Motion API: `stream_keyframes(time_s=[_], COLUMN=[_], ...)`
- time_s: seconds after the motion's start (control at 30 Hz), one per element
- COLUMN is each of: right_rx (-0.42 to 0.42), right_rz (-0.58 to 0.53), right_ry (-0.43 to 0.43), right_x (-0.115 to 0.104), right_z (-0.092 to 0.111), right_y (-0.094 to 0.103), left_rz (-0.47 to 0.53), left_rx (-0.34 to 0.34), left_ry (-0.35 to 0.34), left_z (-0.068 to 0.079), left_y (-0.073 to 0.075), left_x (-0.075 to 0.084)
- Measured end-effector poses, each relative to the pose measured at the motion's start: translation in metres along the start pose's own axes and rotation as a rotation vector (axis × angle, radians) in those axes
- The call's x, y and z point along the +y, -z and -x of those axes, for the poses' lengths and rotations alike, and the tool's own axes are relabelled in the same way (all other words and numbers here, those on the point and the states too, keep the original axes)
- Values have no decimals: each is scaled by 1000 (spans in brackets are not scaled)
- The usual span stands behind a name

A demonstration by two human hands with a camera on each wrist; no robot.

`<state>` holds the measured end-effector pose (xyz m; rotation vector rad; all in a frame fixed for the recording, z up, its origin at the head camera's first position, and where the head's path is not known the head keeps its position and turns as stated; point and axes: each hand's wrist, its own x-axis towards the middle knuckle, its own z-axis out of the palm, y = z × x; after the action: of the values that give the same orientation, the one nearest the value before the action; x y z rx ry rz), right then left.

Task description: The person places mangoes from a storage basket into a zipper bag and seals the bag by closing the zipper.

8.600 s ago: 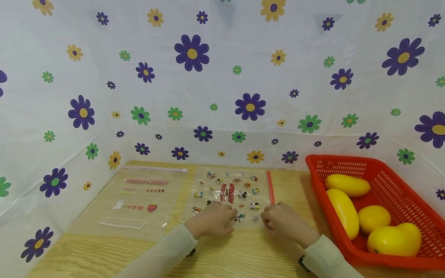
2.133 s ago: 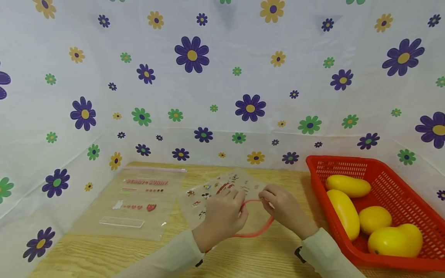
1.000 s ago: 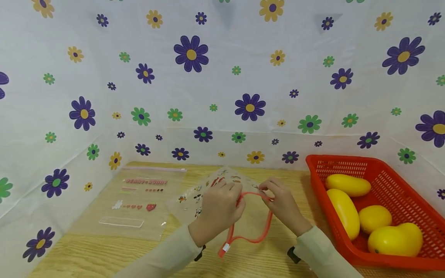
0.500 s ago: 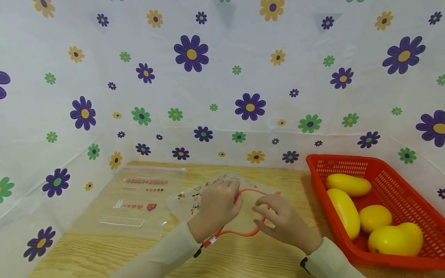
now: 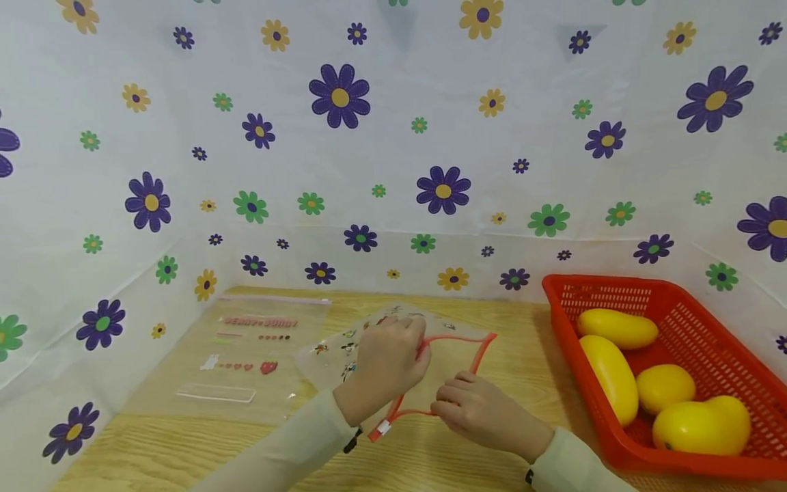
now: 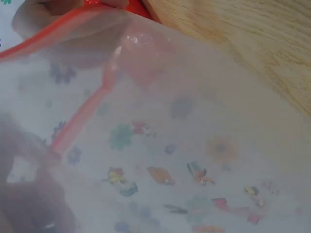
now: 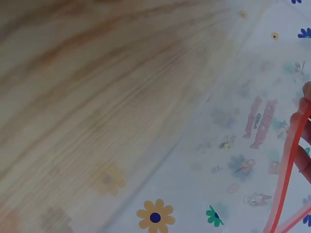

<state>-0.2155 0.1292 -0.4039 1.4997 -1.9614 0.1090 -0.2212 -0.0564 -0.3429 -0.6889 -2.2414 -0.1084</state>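
In the head view, a clear zip bag [image 5: 451, 369] with cartoon prints has its red-edged mouth spread wide in the middle of the table. The left hand [image 5: 389, 362] grips the left side of that red rim. Curled fingers of the right hand [image 5: 488, 413] hold the rim's near right part. Below the left hand sits a white slider [image 5: 384, 428] at one end of the strip. In the right wrist view, fingers [image 7: 303, 162] touch the red zip strip [image 7: 286, 170] at the right edge. The left wrist view looks through the bag's printed film [image 6: 160, 121], and much there is blurred.
Flat on the left of the table lies another clear zip bag [image 5: 246, 348] with pink print. To the right stands a red basket [image 5: 701, 304] holding several yellow fruit-like items [image 5: 617, 328]. A flowered cloth [image 5: 393, 150] encloses the back and sides.
The bag lay flat earliest; it was then turned and its mouth spread. The right hand let go of the far right rim, opened, moved nearer and took the near rim. The left hand kept hold.
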Motion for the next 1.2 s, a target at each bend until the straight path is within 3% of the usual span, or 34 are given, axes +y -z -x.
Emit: stream_keyframes(time_s=[0.17, 0.27, 0.5, 0.73, 1.0, 1.1, 1.2], right_rx=[-12, -33, -112, -245, -313, -313, -288], right_rz=[11, 15, 33, -17, -81, -95, -79], right_ry=[-28, -48, -72, -114, -156, -167, -153], right_x=[6, 9, 14, 16, 20, 22, 24], right_z=[5, 9, 16, 19, 22, 21, 19], right_y=[1, 0, -3, -3, -5, -5, -5], left_rz=[-18, -20, -36, -22, 13, 12, 4], left_rx=[-186, -238, -147, -62, -67, -80, -113], left_ry=[-20, -24, -20, 8, 84, 61, -9], left_z=[0, 0, -1, -10, -16, -18, -21], left_y=[5, 7, 2, 1, 6, 10, 14], left_x=[1, 2, -1, -13, -29, -33, -33])
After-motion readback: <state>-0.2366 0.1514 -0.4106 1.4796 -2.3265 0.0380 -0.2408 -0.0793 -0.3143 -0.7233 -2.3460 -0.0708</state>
